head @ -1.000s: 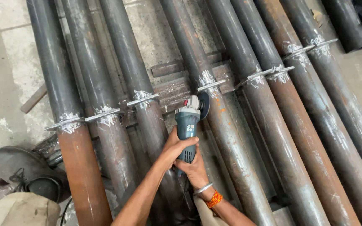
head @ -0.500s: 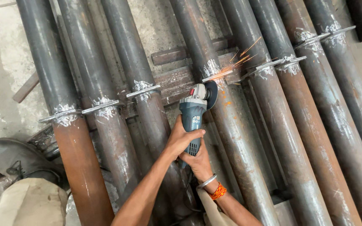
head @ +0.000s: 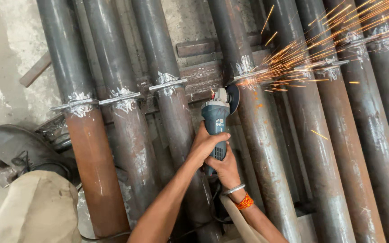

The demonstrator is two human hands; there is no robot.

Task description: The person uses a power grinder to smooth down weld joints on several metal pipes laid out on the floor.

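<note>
Taking the angle grinder (head: 217, 118) as the landmark: far to its lower left lies a dark welding mask (head: 14, 146) on the floor, with a tan cloth-covered knee (head: 37, 211) below it. Left of the grinder run three steel pipes, the outermost rusty pipe (head: 93, 171) carrying a flat welded plate (head: 74, 105) across its chalk-marked joint. The left hand (head: 207, 145) wraps tightly around the grinder's blue-green body, and the right hand (head: 223, 167), with a metal bangle and orange thread at the wrist, clasps the rear of the handle just beneath it. The grinder's disc (head: 235, 98) touches the welded plate on the pipe (head: 266, 157) just to its right. Sparks (head: 320, 49) fly up and rightward across the remaining pipes.
</note>
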